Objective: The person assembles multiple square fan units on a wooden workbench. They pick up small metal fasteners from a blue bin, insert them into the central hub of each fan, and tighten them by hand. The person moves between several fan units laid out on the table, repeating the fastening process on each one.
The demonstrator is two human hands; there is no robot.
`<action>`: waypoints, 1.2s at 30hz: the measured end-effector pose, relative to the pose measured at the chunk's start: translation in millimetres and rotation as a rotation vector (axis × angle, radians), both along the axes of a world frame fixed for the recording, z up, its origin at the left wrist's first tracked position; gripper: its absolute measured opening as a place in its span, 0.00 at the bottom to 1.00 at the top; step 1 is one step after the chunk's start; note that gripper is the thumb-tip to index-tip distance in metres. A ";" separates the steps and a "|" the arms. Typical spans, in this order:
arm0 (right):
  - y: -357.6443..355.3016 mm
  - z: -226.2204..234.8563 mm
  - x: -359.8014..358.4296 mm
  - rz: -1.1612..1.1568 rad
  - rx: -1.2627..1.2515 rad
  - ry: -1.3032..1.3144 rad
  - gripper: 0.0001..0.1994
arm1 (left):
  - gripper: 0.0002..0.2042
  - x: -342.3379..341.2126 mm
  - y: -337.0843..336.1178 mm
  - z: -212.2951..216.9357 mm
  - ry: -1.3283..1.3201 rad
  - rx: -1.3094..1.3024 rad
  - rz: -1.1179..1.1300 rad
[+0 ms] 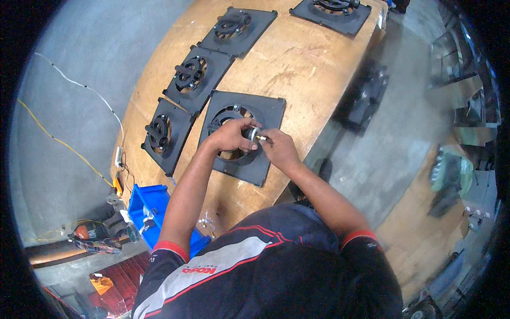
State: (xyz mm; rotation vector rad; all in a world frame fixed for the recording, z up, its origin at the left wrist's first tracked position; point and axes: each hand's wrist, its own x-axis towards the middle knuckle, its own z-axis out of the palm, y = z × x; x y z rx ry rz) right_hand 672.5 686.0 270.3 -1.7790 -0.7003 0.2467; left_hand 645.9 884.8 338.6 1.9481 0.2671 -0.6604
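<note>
Atop the wooden table (308, 69), a square black panel (267, 114) lies flat, likely for support; toward three o'clock of its centre, left hand (232, 136) and right hand (282, 152) clamp fingertips on a round fitting (253, 134) and its brass-coloured tip (261, 137), apparently counter-gripping.

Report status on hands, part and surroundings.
Left hand gripping round part. Right hand at its metal tip. Black plate beneath, on wooden table. Blue bin beside left forearm.
</note>
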 end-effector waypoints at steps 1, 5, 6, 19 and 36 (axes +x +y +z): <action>2.0 -2.7 1.2 -0.016 0.037 0.016 0.11 | 0.33 2.4 1.0 1.0 0.002 -0.022 0.014; 10.1 -13.2 1.7 -0.035 0.118 0.060 0.10 | 0.33 4.6 2.6 2.9 -0.012 -0.006 -0.006; 11.6 -15.8 1.0 -0.023 0.116 0.184 0.11 | 0.33 3.9 4.3 0.1 -0.014 -0.011 -0.006; 11.3 -26.0 -1.4 0.020 0.089 0.661 0.16 | 0.33 0.6 3.0 1.0 -0.154 0.119 -0.085; 5.4 -27.0 10.9 0.186 0.285 0.853 0.11 | 0.33 1.2 0.4 7.8 -0.140 0.186 -0.109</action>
